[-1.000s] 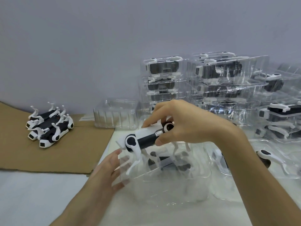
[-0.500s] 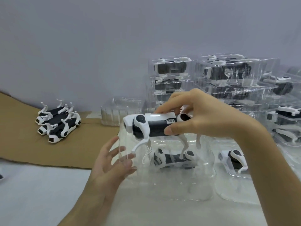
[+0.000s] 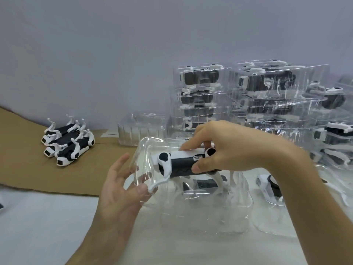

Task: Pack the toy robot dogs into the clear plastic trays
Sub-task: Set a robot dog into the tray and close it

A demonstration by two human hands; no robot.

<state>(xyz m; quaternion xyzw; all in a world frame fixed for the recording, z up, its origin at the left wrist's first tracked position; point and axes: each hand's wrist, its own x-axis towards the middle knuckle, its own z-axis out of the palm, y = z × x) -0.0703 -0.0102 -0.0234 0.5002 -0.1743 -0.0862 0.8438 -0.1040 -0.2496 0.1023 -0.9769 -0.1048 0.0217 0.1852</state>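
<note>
My right hand (image 3: 235, 150) grips a black-and-white toy robot dog (image 3: 181, 162) by its rear half, holding it level with its legs down inside a clear plastic tray (image 3: 210, 217). My left hand (image 3: 120, 188) holds the tray's raised left wall, thumb on the near side and fingers showing through the plastic. A second dog (image 3: 206, 183) lies low in the same tray, partly hidden by the held one.
Three loose dogs (image 3: 66, 142) lie on brown cardboard (image 3: 23, 165) at the left. Empty clear trays (image 3: 140, 129) stand behind. Stacked trays with dogs inside (image 3: 248, 96) fill the back right. Another tray with a dog (image 3: 267, 185) sits under my right forearm.
My right hand turned the dog level and lowered it into the tray. My left hand moved up and took hold of the tray's left wall.
</note>
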